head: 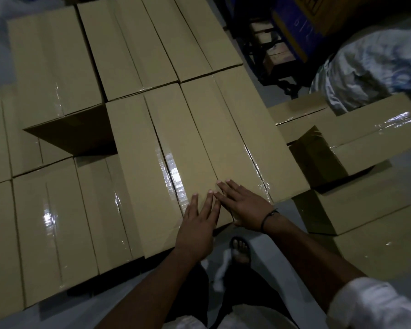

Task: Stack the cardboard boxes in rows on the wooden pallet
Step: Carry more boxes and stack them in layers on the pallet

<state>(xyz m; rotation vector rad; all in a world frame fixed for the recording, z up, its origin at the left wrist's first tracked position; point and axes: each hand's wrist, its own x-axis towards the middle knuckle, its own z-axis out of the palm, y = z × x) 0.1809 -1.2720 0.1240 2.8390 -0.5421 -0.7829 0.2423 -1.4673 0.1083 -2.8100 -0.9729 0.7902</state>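
A single view, from a camera worn on the head, looks forward and steeply down from the near side of the stacked boxes [176, 138]. It sits close: the box tops fill the left and middle of the frame, and tape glare shows on them. The wide lens bows the edges and the frame is tilted, so the rows slant up and to the left. Both forearms enter from the bottom edge, with the left hand [197, 224] and right hand [244, 205] flat at lower centre. Beneath them the view drops almost straight down to a foot [240, 250] on the floor [76, 312]. The light is dim
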